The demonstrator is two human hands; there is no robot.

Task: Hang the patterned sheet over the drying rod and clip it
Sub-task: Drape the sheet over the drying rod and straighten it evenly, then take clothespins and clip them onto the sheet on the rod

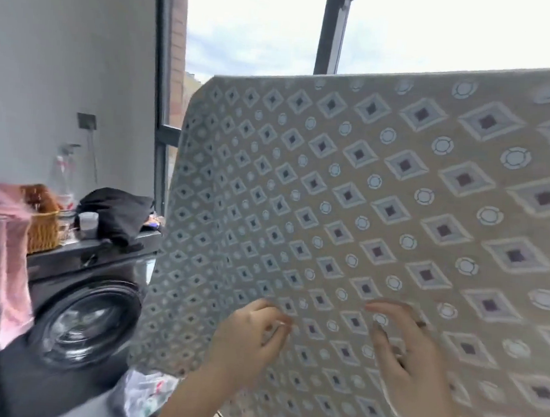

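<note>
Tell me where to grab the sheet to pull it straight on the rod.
Probably grip the sheet along its free left edge, coming in from the left with the left hand. That edge hangs open with nothing in front of it, while the top fold lies over the rod and the flat face gives little to pinch. No clip shows.

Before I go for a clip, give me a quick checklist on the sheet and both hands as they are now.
1. Patterned sheet draped over its top fold: ok.
2. Drying rod visible under the fold: cannot tell, the fabric hides it.
3. Any clip on the top edge: not ok, none in view.
4. Left hand free: fingers curled at the fabric; whether pinching it, cannot tell.
5. Right hand free: ok, fingers spread against the sheet, no grip.
6. Clips within reach: cannot tell, none identifiable near the wicker basket.
</note>
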